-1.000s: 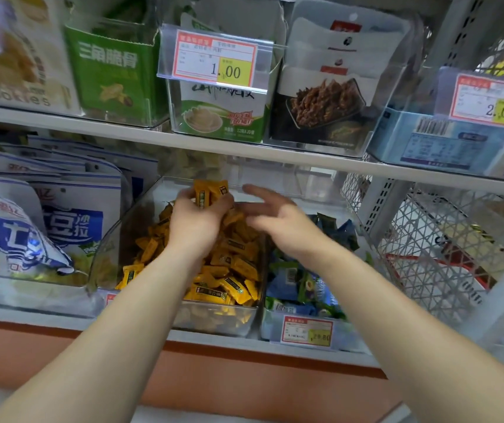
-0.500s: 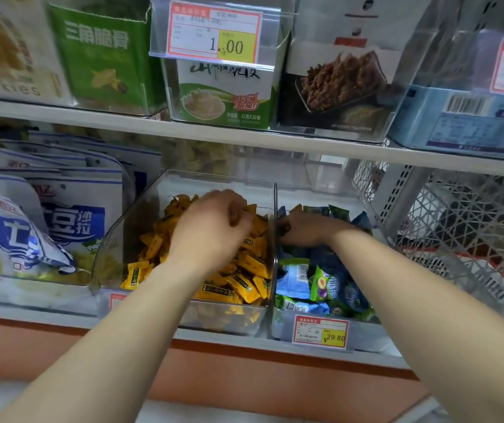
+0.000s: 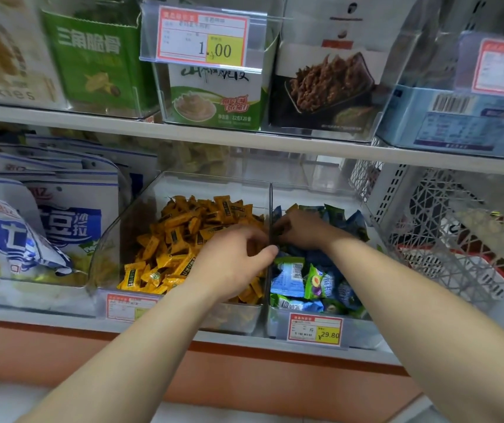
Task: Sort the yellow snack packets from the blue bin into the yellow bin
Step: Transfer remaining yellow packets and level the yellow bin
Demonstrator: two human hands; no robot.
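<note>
Yellow snack packets (image 3: 180,239) look light, crinkly and slippery, so they are best pinched at a crimped end. They heap the clear yellow bin (image 3: 208,184) on the shelf (image 3: 232,338). The blue bin (image 3: 357,331), touching it on the right, holds blue and green packets (image 3: 314,282). The right hand (image 3: 305,232) is inside, fingers curled round what looks like one yellow packet. The left hand (image 3: 232,264) is curled over the yellow heap; cannot tell if it holds anything.

Lower shelf: two bins side by side, walls touching.
- Left bin (image 3: 153,209): heap of snack packets (image 3: 183,227). Left hand (image 3: 232,264) on the heap at 3 o'clock, against the shared wall.
- Right bin (image 3: 311,190): right hand (image 3: 302,230) inside at 10 o'clock. Price tag (image 3: 314,329) on its front, 6 o'clock.
- Bags (image 3: 61,221): 9 o'clock of the left bin.
- Wire basket (image 3: 443,224): 3 o'clock of the right bin.
- Upper shelf (image 3: 244,138): 12 o'clock, carries boxes (image 3: 214,99).
</note>
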